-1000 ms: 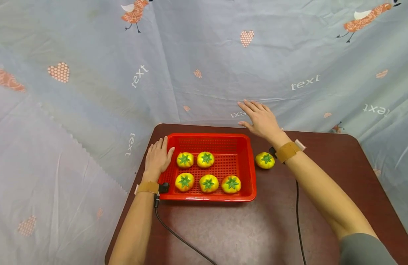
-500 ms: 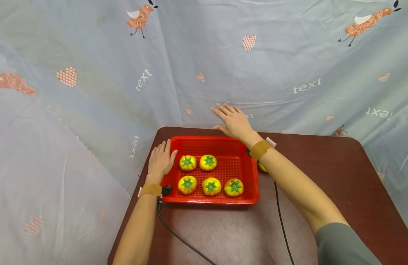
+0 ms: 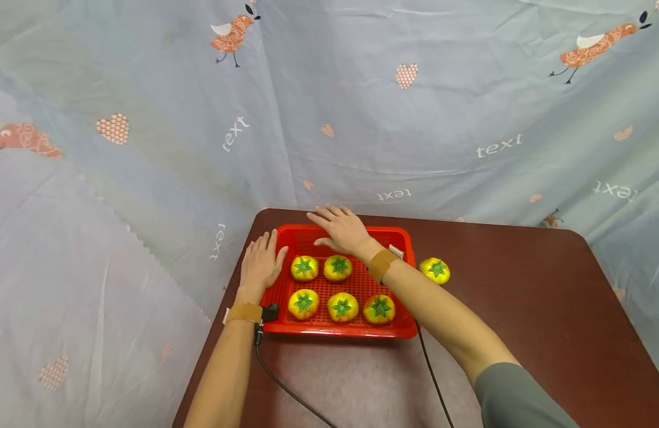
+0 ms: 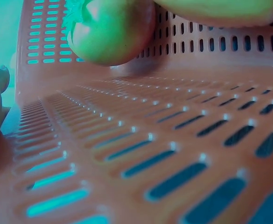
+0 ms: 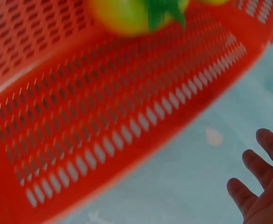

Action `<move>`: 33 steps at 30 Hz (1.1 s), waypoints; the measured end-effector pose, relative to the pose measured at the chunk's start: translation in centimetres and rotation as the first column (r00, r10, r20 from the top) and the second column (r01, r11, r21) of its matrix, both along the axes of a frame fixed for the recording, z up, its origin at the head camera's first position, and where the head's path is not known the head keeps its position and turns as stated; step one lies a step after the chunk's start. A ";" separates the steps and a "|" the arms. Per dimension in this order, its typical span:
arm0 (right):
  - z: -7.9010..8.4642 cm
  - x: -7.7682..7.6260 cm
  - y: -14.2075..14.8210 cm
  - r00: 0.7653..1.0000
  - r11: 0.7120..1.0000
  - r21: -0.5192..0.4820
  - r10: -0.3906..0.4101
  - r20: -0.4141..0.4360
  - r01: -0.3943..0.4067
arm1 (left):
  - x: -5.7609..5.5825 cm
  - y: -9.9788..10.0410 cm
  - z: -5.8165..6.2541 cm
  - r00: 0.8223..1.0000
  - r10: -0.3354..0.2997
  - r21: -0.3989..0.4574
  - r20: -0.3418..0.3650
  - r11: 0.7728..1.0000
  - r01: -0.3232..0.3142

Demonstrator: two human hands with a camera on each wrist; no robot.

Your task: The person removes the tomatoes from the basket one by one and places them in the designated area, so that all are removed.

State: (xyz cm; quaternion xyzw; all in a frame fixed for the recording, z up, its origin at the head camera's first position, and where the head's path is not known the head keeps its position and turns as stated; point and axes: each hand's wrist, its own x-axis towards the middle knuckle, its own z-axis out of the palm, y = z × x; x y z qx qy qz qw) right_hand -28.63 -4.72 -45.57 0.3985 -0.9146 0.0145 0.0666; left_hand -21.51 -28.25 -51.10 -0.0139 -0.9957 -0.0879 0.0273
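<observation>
A red slotted plastic basket (image 3: 340, 330) holds several yellow-orange fruits with green star-shaped tops, persimmon-like. Two, including one fruit (image 3: 305, 268), sit in the back row, and three in front, including a middle fruit (image 3: 342, 307). My left hand (image 3: 260, 264) lies along the basket's left rim, fingers extended; whether it presses on the rim cannot be told. Over the back of the basket hovers my right hand (image 3: 341, 229), its fingers straight and spread, holding nothing. Right wrist view: its fingers (image 5: 262, 172) appear beyond the basket's rim. Another fruit (image 3: 435, 271) lies outside, by the right wall.
The basket stands on a dark reddish-brown table (image 3: 522, 297). A pale blue printed curtain (image 3: 361, 137) hangs behind and to the left. Each wrist wears a brown strap, such as the right strap (image 3: 382, 265), and black cables (image 3: 433, 374) trail toward the front.
My right hand has swept left and lowered from behind the right side of the basket to above its back edge. My left hand keeps its place at the left rim. The fruits stay put.
</observation>
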 end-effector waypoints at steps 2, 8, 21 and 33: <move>-0.7 0.5 -0.9 1.000 0.999 0.042 0.006 0.014 -0.006 | 0.1 0.0 0.0 1.000 -0.002 -0.004 -0.004 1.000 0.002; -2.3 1.6 -3.1 0.997 0.992 0.116 0.039 0.070 -0.047 | 0.3 -0.1 0.1 1.000 0.004 -0.015 0.004 1.000 -0.004; -4.5 2.7 -5.9 0.997 0.974 0.220 0.050 0.063 -0.063 | 0.0 -0.1 -0.2 1.000 0.000 -0.006 -0.022 1.000 0.000; -6.5 2.9 -6.1 0.983 0.958 0.284 -0.014 0.185 -0.040 | 0.1 0.0 -0.2 0.999 -0.003 0.013 -0.034 1.000 0.003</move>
